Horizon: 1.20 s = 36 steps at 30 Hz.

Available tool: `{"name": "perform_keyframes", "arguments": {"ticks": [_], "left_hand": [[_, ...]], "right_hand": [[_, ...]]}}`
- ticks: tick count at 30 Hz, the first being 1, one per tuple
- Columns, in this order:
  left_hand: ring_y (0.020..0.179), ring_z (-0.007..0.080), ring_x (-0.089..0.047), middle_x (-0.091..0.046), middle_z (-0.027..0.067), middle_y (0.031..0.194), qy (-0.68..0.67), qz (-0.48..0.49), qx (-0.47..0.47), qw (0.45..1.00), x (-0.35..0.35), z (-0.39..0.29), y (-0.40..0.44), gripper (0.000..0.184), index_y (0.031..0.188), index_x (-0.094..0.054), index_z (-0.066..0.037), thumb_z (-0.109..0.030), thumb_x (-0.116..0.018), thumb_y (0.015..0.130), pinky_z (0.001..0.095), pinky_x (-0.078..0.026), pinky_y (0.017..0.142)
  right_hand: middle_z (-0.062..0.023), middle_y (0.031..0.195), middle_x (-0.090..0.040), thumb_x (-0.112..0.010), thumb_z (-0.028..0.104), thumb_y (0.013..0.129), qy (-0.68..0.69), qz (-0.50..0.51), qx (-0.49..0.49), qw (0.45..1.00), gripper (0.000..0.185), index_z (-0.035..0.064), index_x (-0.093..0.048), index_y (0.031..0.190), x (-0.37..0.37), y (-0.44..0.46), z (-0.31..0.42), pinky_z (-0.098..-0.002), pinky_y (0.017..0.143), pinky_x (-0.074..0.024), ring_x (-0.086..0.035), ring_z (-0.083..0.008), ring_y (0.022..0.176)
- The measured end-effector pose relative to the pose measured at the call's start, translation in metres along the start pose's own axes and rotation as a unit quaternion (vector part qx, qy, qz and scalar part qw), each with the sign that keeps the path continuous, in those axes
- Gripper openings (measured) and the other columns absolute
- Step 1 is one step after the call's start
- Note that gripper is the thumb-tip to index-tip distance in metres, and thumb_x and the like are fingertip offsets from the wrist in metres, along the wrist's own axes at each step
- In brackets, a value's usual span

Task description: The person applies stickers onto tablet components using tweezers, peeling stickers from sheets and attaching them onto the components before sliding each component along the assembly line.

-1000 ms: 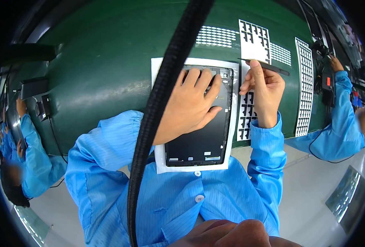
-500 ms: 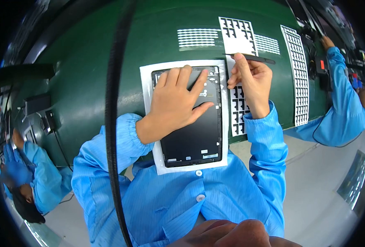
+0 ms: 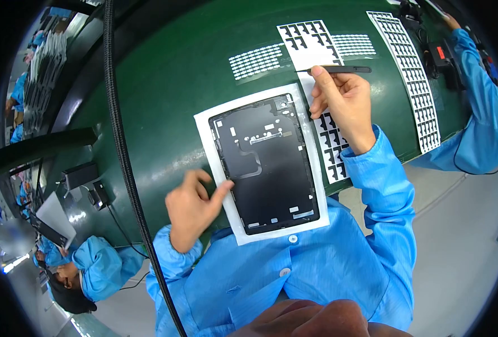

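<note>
A black tablet-like panel [image 3: 271, 191] with small white labels and a thin looping strip lies on a white sheet [image 3: 206, 132]. At the panel's left edge is my left hand [image 3: 191, 205], fingers apart and curved, holding nothing. My right hand [image 3: 347, 106] pinches dark tweezers [image 3: 347, 69] between thumb and fingers, above a white sheet of black cut-out pieces [image 3: 308, 56]. The tweezers' thin tip points left, over that sheet.
Small white sticker grids [image 3: 255, 62] flank the cut-out sheet, and a long sticker strip [image 3: 409, 73] lies to the right. A black cable [image 3: 119, 112] crosses the view at left. Co-workers in blue sit at both sides; small black boxes [image 3: 98, 195] stand at left.
My left hand has come off the panel's upper part and moved down and left to its edge, uncovering the panel. The right hand still holds the tweezers. The camera view has shifted.
</note>
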<state>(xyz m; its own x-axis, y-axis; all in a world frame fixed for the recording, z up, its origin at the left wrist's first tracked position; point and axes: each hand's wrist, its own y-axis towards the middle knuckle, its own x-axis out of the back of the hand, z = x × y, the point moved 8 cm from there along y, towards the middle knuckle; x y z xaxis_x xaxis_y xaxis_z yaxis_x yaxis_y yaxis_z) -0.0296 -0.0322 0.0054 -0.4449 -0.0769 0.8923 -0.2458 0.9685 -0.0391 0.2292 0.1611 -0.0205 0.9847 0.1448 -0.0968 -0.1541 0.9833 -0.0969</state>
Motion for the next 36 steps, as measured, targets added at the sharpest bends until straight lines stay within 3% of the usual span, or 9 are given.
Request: {"name": "perform_keyframes", "arguments": {"ticks": [7,9,13,17,23,26,29,30,36], "left_hand": [[0.048,0.0224,-0.046,-0.043,0.0081,0.057,-0.217,0.082,-0.069,0.970,-0.007,-0.023,-0.020,0.041,0.059,-0.043,-0.005,-0.010,-0.073,0.086,0.0335,-0.036,0.048],[0.056,0.0082,-0.040,-0.036,0.0000,0.064,-0.311,0.071,-0.024,0.948,0.008,-0.007,-0.018,0.037,0.068,-0.038,-0.006,0.001,-0.067,0.088,0.0305,-0.034,0.050],[0.078,0.0072,-0.057,-0.062,0.0037,0.087,-0.522,-0.035,0.083,0.848,0.039,-0.004,0.030,0.019,0.108,-0.056,0.000,-0.006,-0.066,0.093,0.0223,-0.046,0.069],[0.092,0.0132,-0.064,-0.068,0.0105,0.106,-0.492,-0.024,0.050,0.869,0.041,0.007,0.135,0.048,0.137,-0.049,0.006,-0.013,-0.064,0.095,0.0266,-0.052,0.082],[0.094,0.0214,-0.068,-0.069,0.0144,0.110,-0.509,-0.010,0.009,0.860,0.014,0.075,0.328,0.040,0.127,-0.058,0.008,-0.018,-0.062,0.097,0.0339,-0.054,0.084],[0.091,0.0280,-0.070,-0.072,0.0164,0.104,-0.310,-0.099,0.057,0.944,0.030,0.103,0.367,0.042,0.124,-0.062,0.006,-0.025,-0.064,0.095,0.0392,-0.054,0.083],[0.097,0.0370,-0.067,-0.070,0.0193,0.111,0.053,-0.278,-0.030,0.959,0.054,0.052,0.304,0.038,0.120,-0.066,0.000,-0.025,-0.065,0.092,0.0436,-0.052,0.089],[0.108,0.0415,-0.061,-0.066,0.0207,0.118,0.094,-0.384,-0.175,0.902,0.044,0.034,0.275,0.032,0.116,-0.069,-0.004,-0.023,-0.065,0.091,0.0459,-0.047,0.096],[0.110,0.0321,-0.059,-0.064,0.0118,0.118,-0.035,-0.222,-0.327,0.918,-0.005,-0.062,0.148,0.028,0.107,-0.070,-0.007,-0.020,-0.073,0.082,0.0424,-0.047,0.096]], "right_hand": [[-0.0093,0.070,-0.064,-0.068,0.020,0.096,0.016,-0.038,0.018,0.999,0.029,-0.0078,-0.067,0.091,0.014,0.005,0.011,-0.0251,0.042,-0.0501,-0.062,-0.0146,0.049],[-0.0088,0.069,-0.064,-0.068,0.023,0.096,0.023,-0.066,0.038,0.997,0.031,-0.0075,-0.067,0.090,0.026,0.009,0.013,-0.0249,0.042,-0.0492,-0.061,-0.0141,0.049],[-0.0086,0.069,-0.064,-0.069,0.026,0.095,0.047,-0.099,0.058,0.992,0.034,-0.0078,-0.067,0.089,0.035,0.013,0.018,-0.0245,0.042,-0.0491,-0.061,-0.0138,0.048],[-0.0087,0.068,-0.064,-0.069,0.025,0.095,0.049,-0.109,0.062,0.991,0.034,-0.0070,-0.066,0.084,0.036,0.014,0.011,-0.0253,0.042,-0.0503,-0.062,-0.0139,0.048],[-0.0089,0.067,-0.064,-0.069,0.025,0.096,0.031,-0.111,0.055,0.992,0.034,-0.0066,-0.065,0.082,0.039,0.017,0.004,-0.0251,0.042,-0.0500,-0.061,-0.0139,0.047],[-0.0091,0.067,-0.064,-0.069,0.024,0.096,0.023,-0.114,0.055,0.992,0.034,-0.0066,-0.065,0.083,0.041,0.016,0.004,-0.0252,0.042,-0.0498,-0.061,-0.0141,0.047],[-0.0097,0.070,-0.064,-0.069,0.025,0.095,0.029,-0.118,0.056,0.991,0.033,-0.0068,-0.066,0.086,0.042,0.016,0.007,-0.0250,0.042,-0.0493,-0.061,-0.0142,0.048],[-0.0099,0.071,-0.064,-0.069,0.024,0.095,0.033,-0.120,0.051,0.991,0.032,-0.0069,-0.066,0.087,0.043,0.016,0.007,-0.0250,0.041,-0.0492,-0.061,-0.0142,0.048],[-0.0113,0.075,-0.065,-0.069,0.023,0.095,-0.070,-0.029,0.053,0.996,0.032,-0.0084,-0.067,0.092,0.014,0.016,0.047,-0.0253,0.042,-0.0501,-0.063,-0.0145,0.050]]}}
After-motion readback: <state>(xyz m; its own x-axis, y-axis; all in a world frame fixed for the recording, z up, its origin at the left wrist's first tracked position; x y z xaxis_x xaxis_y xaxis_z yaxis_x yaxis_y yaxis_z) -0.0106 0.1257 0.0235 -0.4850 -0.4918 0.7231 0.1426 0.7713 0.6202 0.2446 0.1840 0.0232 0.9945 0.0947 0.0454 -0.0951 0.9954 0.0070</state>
